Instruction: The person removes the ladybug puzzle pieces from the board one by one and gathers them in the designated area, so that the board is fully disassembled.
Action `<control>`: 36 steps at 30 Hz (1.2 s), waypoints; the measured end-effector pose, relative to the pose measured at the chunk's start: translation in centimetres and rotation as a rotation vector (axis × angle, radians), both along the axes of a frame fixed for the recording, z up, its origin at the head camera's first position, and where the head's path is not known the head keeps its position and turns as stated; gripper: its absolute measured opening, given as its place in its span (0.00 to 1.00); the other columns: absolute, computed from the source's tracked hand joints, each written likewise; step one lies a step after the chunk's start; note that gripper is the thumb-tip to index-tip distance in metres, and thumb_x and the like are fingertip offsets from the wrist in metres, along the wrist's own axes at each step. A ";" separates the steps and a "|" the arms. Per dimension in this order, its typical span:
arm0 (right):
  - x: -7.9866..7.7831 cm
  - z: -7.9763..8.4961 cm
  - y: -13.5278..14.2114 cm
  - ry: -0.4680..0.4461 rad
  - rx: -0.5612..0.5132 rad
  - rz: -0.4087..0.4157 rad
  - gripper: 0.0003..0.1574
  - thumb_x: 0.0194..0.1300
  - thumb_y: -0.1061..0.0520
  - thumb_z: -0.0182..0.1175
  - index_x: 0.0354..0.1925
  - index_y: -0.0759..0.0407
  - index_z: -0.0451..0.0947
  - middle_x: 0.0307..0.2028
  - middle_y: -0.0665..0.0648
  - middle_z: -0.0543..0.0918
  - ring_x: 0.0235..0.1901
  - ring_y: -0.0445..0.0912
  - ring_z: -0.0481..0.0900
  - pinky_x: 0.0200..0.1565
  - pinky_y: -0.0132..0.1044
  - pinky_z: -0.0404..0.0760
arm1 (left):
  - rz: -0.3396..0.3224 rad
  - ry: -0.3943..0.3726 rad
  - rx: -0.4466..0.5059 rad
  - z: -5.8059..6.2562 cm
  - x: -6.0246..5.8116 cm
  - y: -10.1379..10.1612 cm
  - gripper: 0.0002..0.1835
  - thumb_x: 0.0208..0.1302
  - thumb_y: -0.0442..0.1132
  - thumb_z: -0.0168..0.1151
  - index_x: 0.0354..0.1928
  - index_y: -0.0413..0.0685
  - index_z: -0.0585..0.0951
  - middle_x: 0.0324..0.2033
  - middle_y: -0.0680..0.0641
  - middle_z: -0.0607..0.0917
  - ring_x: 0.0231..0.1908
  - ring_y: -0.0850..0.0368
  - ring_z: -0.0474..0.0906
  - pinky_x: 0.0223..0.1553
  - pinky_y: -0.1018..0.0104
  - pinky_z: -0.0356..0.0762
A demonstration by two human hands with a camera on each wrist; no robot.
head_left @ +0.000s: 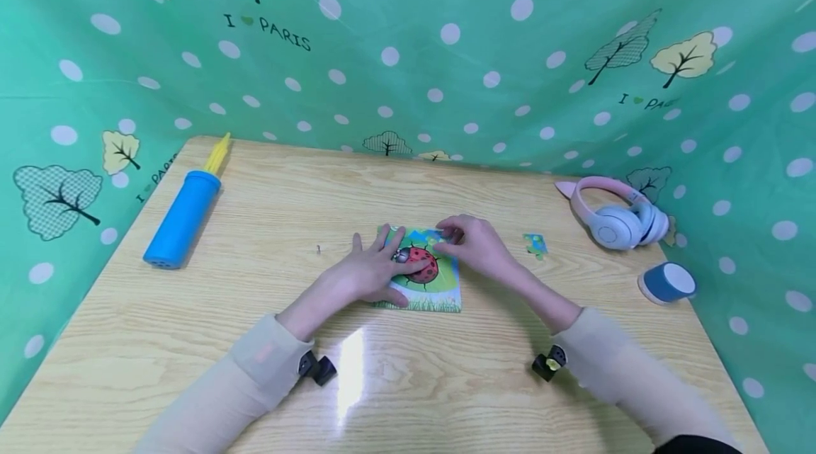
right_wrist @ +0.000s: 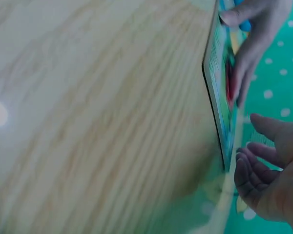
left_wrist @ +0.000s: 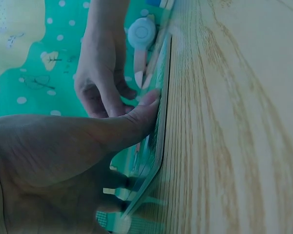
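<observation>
A square jigsaw puzzle (head_left: pixel 446 298) with a red ladybird on a green leaf lies flat on the table. My left hand (head_left: pixel 370 271) rests spread over its left part, fingers across the picture and thumb near the lower edge. At the puzzle's upper right corner is my right hand (head_left: pixel 474 245), its fingers loosely bent. In the right wrist view the thumb of the right hand (right_wrist: pixel 273 170) stands apart from the bent fingers, and no piece shows between them. Whether those fingertips touch the puzzle, I cannot tell. A few loose blue and green puzzle pieces (head_left: pixel 535 245) lie farther right.
Pink and white headphones (head_left: pixel 615 224) and a dark blue cylinder (head_left: pixel 668 282) with a white top stand at the right. A blue hand pump (head_left: pixel 183 220) with a yellow tip lies at the left. Green patterned cloth (head_left: pixel 408 71) surrounds the wooden table (head_left: pixel 433 383).
</observation>
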State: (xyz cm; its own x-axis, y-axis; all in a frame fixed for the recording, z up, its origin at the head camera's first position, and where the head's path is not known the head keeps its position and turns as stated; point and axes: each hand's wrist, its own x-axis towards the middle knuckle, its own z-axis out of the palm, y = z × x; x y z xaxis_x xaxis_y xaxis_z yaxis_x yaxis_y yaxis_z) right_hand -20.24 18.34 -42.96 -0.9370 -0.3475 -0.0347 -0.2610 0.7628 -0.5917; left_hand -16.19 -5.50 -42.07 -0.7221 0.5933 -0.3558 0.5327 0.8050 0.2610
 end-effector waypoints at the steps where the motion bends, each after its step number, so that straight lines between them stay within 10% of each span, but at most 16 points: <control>1: 0.1 -0.1 -0.3 0.003 0.015 0.002 0.26 0.63 0.50 0.74 0.56 0.59 0.84 0.44 0.56 0.88 0.42 0.47 0.84 0.47 0.41 0.85 | 0.000 0.000 -0.003 0.0 0.0 0.0 0.41 0.63 0.67 0.64 0.77 0.73 0.65 0.83 0.37 0.41 0.82 0.32 0.35 0.71 0.18 0.50; 36: 1.7 -0.3 -3.5 0.068 0.127 -0.068 0.22 0.65 0.53 0.72 0.54 0.63 0.85 0.47 0.61 0.90 0.44 0.50 0.89 0.46 0.44 0.89 | -0.088 0.222 0.026 -1.4 1.2 -0.9 0.40 0.66 0.71 0.55 0.77 0.70 0.66 0.80 0.29 0.53 0.79 0.28 0.50 0.74 0.29 0.58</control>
